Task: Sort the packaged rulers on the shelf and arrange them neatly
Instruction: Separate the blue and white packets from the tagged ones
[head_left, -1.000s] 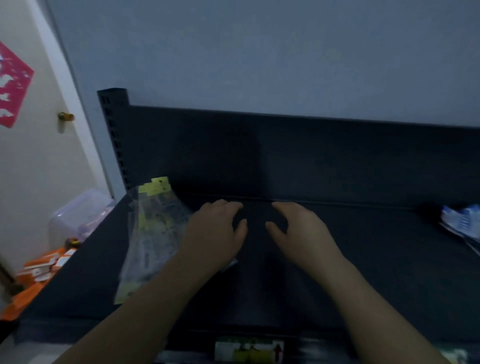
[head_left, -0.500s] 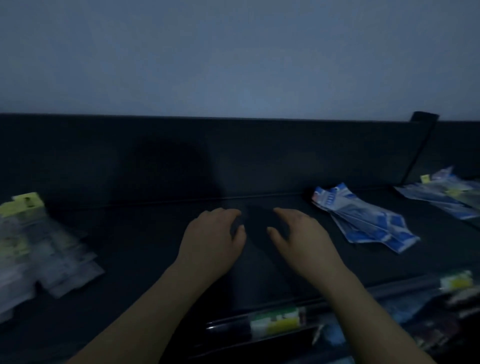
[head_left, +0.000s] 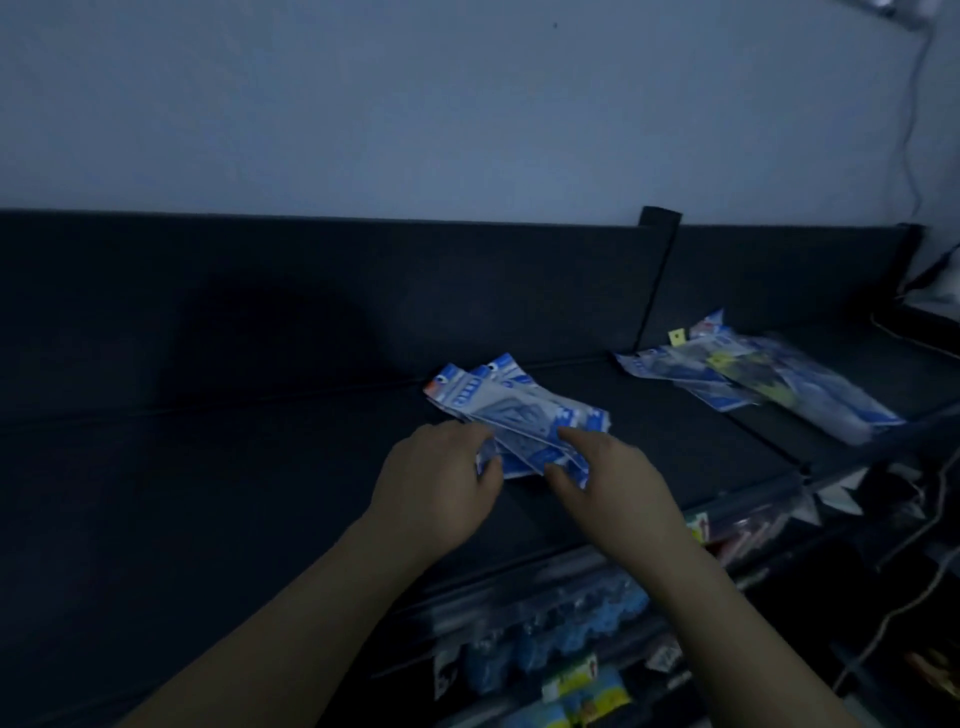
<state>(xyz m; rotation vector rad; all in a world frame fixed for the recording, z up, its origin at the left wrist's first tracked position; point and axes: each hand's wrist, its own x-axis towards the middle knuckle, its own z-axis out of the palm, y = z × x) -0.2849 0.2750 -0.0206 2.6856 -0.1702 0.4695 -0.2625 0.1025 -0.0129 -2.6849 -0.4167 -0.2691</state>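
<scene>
A fanned stack of blue-and-white ruler packets (head_left: 519, 408) lies on the dark shelf (head_left: 208, 467), slanting from the back wall toward me. My left hand (head_left: 441, 486) grips the stack's near left corner with curled fingers. My right hand (head_left: 610, 480) pinches the near right end, forefinger on top and thumb at the edge. A second, looser heap of ruler packets (head_left: 753, 382), blue ones mixed with a yellow-marked one, lies further right, beyond the upright shelf divider (head_left: 657, 280).
The shelf's black back panel (head_left: 311, 291) stands right behind the packets. Below the front edge hang other packaged goods, blue items (head_left: 545, 639) and yellow-labelled packs (head_left: 582, 686). Cables (head_left: 914, 587) run down at the far right.
My view has swung right along the shelf, away from the yellow-tagged packets. Both hands have moved from the bare shelf to the blue packets and taken hold of their near end.
</scene>
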